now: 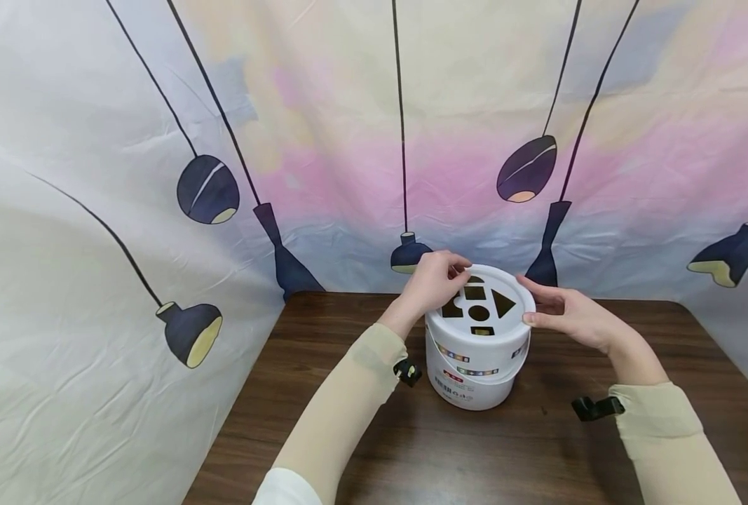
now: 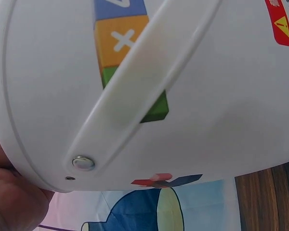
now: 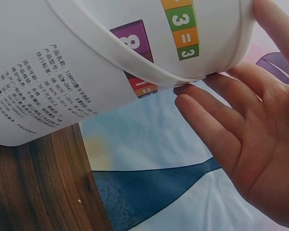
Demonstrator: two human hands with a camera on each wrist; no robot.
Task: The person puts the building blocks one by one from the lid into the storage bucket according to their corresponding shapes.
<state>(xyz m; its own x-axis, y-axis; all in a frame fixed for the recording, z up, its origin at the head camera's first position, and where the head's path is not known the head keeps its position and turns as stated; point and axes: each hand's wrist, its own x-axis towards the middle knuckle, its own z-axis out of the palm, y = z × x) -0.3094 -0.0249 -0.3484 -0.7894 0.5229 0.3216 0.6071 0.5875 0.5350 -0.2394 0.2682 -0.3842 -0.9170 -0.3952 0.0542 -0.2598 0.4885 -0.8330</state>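
A white plastic bucket stands on the brown wooden table, its white lid cut with several shape holes. My left hand curls its fingers over the lid's far left rim. Opposite it, my right hand holds the lid's right rim, thumb against the edge and fingers over the top. In the left wrist view the bucket wall and its white carry handle fill the frame, with my left hand at the lower left corner. In the right wrist view my right hand's fingertips touch under the bucket rim.
A cloth backdrop printed with hanging lamps closes in the table on the left, back and right. The table's front part lies bare between my sleeved forearms. Printed coloured number blocks run round the bucket.
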